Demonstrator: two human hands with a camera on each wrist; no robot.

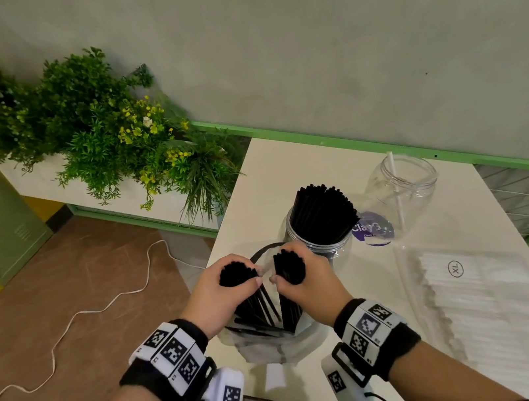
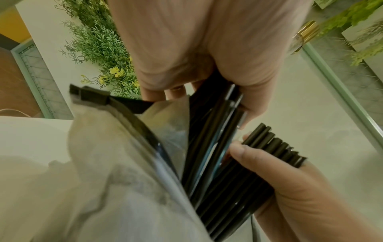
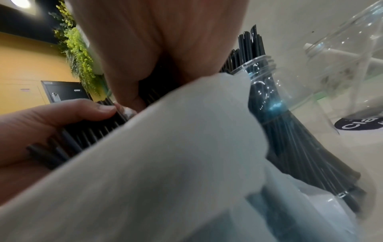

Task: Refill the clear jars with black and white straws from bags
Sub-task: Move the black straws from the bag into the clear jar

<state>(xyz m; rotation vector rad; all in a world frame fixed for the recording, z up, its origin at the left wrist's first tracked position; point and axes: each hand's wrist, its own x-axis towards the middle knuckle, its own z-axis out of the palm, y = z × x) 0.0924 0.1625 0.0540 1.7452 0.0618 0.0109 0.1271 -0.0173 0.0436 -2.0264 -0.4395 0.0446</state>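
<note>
At the lower centre of the head view, the left hand is curling its fingers round a bundle of black straws, and the right hand is gripping a second bundle of black straws just beside it. Both bundles are standing in a clear plastic bag with a black zip edge, which is sitting on the white table between the wrists. The two thumbs are nearly touching between the bundles.

Just above the hands, at the middle of the frame, a clear jar is holding a dense fan of black straws that is leaning to the left and sticking out past its rim. To its right, towards the wall, a second clear jar is holding one white straw leaning against its rim. A purple round sticker is lying on the table between the two jars.

At the right of the frame a flat clear bag of white straws, marked XL, is lying on the table. Green plants are filling the upper left, and a white cable is trailing over the brown floor.
</note>
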